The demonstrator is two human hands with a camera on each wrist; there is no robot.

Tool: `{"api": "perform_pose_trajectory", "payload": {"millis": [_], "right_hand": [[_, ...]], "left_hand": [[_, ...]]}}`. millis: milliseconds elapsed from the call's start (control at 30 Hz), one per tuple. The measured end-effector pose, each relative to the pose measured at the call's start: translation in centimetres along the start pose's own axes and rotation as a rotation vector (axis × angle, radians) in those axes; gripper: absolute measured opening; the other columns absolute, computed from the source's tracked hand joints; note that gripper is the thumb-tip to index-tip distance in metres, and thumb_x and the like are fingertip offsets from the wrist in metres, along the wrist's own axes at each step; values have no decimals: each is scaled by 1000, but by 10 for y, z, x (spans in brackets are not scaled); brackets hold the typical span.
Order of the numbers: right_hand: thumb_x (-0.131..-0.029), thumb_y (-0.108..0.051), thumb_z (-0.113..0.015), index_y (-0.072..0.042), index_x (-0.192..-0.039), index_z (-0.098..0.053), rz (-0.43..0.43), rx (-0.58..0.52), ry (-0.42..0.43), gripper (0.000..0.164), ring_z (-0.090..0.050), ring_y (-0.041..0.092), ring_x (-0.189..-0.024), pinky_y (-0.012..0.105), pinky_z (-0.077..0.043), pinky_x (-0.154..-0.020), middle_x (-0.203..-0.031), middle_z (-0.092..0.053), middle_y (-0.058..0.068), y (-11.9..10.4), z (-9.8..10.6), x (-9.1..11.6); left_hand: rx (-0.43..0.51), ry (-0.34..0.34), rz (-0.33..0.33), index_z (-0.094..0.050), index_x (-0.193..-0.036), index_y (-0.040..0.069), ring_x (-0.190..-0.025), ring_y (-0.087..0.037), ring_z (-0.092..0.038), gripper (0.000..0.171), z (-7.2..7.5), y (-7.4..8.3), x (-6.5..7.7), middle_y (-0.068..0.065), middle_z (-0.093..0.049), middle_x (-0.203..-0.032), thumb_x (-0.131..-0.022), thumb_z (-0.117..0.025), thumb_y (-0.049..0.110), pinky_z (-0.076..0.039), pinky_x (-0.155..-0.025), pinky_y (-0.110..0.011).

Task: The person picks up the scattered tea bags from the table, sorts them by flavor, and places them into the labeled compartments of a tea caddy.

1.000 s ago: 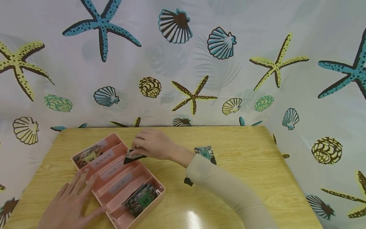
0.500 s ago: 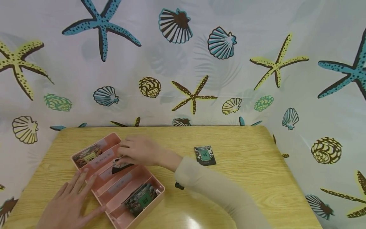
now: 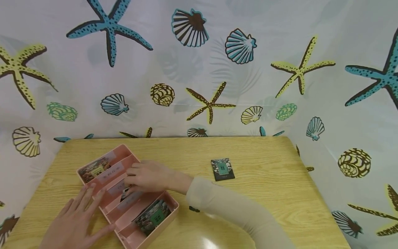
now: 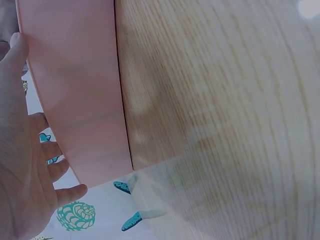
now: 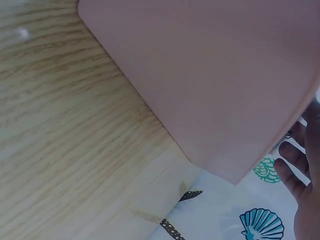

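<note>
A pink divided box with paper labels on its dividers lies at an angle on the left of the table. My left hand rests with spread fingers along its near left rim; the left wrist view shows that hand against the box's outer wall. My right hand reaches over the far right rim and pinches a small dark printed packet, low in a middle compartment. Its lower part is hidden. Packets with a green label fill the nearest compartment, and packets with a yellowish label the farthest.
A dark packet with a green label lies flat on the wooden table, right of the box. Under the right sleeve a dark corner of another item shows. A patterned curtain surrounds the table.
My right hand has carried the packet left and down, from above the box's right rim into a middle compartment. The left hand and box have stayed put.
</note>
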State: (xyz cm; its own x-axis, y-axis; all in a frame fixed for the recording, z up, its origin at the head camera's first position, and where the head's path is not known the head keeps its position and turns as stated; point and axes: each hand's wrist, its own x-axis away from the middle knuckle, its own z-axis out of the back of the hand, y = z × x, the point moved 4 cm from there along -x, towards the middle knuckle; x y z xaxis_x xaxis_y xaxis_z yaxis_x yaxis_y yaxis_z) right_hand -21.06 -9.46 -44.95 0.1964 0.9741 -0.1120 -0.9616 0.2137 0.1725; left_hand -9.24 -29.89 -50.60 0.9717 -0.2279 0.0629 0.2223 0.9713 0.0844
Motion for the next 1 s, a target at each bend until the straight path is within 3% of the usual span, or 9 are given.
{"api": "perform_pose_trajectory", "payload": {"millis": [267, 567, 1000], "right_hand": [[-106, -62, -51, -31, -119, -70, -34, 21, -26, 39, -62, 7, -106, 21, -52, -88, -114, -67, -12, 4, 8, 10], [-100, -72, -53, -26, -131, -68, -77, 47, -54, 58, -63, 11, -114, 26, -55, -95, -126, -68, -6, 15, 17, 37], [-97, -72, -58, -26, -141, -64, -207, -63, -74, 64, -63, 12, -120, 26, -55, -104, -132, -67, -5, 44, 14, 88]], "left_hand": [[5, 5, -4, -27, -167, 4, -154, -57, -31, 113, -1, 1, 1, -31, -20, -173, -90, -58, 80, -31, -118, -81], [24, 13, -5, -18, -170, 11, -161, -54, -16, 113, 0, 2, 1, -30, -21, -173, -91, -58, 81, -27, -120, -80], [24, 31, -5, -16, -171, 15, -161, -53, -19, 113, 0, 3, 3, -29, -22, -173, -90, -58, 81, -28, -119, -81]]}}
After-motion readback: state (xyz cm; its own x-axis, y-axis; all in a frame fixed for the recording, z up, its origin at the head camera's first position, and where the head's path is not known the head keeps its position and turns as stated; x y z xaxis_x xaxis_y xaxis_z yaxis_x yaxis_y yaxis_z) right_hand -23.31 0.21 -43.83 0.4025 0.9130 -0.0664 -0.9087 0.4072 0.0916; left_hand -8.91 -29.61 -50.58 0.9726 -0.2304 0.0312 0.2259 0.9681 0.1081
